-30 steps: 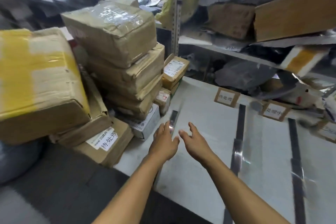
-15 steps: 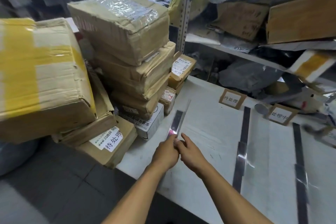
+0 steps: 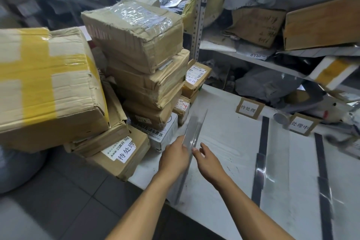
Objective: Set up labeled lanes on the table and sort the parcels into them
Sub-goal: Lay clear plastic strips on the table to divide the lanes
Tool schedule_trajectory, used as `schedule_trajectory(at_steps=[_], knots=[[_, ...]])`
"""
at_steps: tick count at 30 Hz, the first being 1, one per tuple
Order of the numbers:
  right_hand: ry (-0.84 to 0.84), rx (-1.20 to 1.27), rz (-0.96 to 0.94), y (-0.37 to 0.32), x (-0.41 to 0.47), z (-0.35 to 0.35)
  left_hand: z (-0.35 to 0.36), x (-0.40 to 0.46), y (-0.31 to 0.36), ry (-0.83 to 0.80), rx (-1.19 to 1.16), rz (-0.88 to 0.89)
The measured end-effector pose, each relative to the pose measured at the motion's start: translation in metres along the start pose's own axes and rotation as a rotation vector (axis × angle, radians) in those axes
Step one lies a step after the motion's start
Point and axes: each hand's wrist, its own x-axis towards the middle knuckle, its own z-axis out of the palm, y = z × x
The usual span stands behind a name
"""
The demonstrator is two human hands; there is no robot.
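A cluttered parcel room is seen, with a white table point(image 3: 224, 161) set against grey metal shelving point(image 3: 198, 25) crammed with cartons and grey mailer bags. Near the table's left edge a long strip of clear shiny tape point(image 3: 191, 136) is stretched along the surface, running away from the person towards the stacked parcels. Its near part is touched by the left hand point(image 3: 173, 157), whose fingers are curled at the strip's left edge (whether it is pinched or only pressed cannot be told). The right hand point(image 3: 207, 161) is held just right of the strip, fingers loosely spread and gripping nothing.

To the right, two dark tape lines point(image 3: 262, 154) are laid across the table, marking lanes. At the far end of the lanes two brown cardboard signs with white labels are propped: the nearer-left sign point(image 3: 249, 107) and the second sign point(image 3: 300, 125), each bearing Chinese characters.

Left of the table, a pile of brown cardboard boxes point(image 3: 140, 60) is stacked, a small flat box with a white handwritten label point(image 3: 124, 152) lying at its foot. A large carton crossed with yellow tape point(image 3: 44, 82) is seen at the far left.
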Motion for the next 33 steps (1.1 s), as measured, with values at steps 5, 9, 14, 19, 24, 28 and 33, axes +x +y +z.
schedule_trajectory(at_steps=[5, 9, 14, 19, 24, 28, 33], knots=[[0.208, 0.01, -0.107, -0.003, -0.006, -0.014, -0.01, -0.003, 0.023, 0.036, -0.01, 0.081], [0.281, 0.08, -0.226, -0.016, -0.01, -0.027, -0.011, -0.007, 0.046, 0.078, 0.019, 0.129], [0.233, 0.239, -0.291, -0.043, -0.011, -0.06, -0.004, -0.017, 0.082, 0.056, 0.003, 0.2], [0.255, 0.403, -0.28, -0.048, -0.025, -0.113, 0.028, -0.028, 0.123, -0.049, -0.107, 0.279], [0.366, 0.445, -0.273, -0.027, -0.044, -0.181, 0.071, -0.04, 0.171, -0.247, -0.244, 0.33], [0.433, 0.407, -0.275, 0.001, -0.069, -0.242, 0.114, -0.057, 0.211, -0.384, -0.383, 0.326], [0.476, 0.348, -0.276, 0.054, -0.103, -0.327, 0.188, -0.092, 0.265, -0.514, -0.446, 0.338]])
